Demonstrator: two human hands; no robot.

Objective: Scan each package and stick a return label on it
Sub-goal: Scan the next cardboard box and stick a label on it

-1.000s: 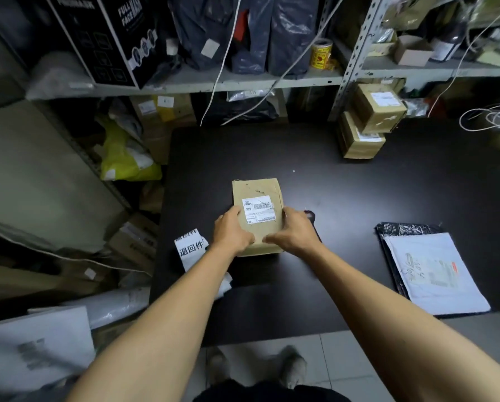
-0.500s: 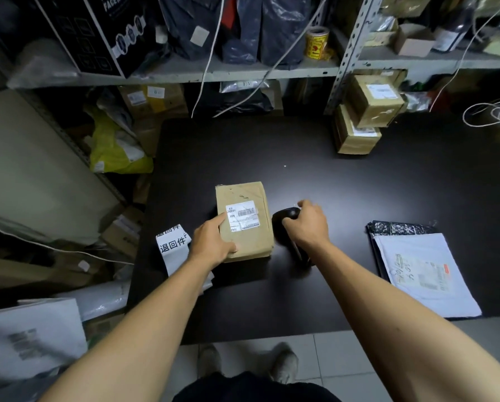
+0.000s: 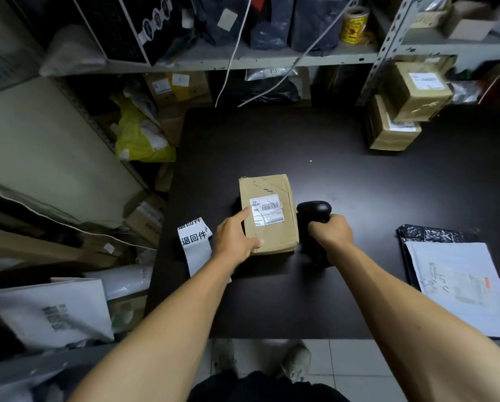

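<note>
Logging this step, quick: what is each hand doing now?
Left hand: open, fingers resting on the brown package.
Right hand: gripping the black scanner.

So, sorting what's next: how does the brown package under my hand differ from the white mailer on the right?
The brown package is a thick taped box; the white mailer is a flat bag. The package is held by the left hand; the mailer lies untouched on a black bag. Both carry printed labels.

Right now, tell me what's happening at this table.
A person is working on a brown package lying on the black table. The left hand steadies it with straight fingers near its shipping label, while the right hand grips a black scanner beside it. Return labels lie to the left, none stuck on.
</note>
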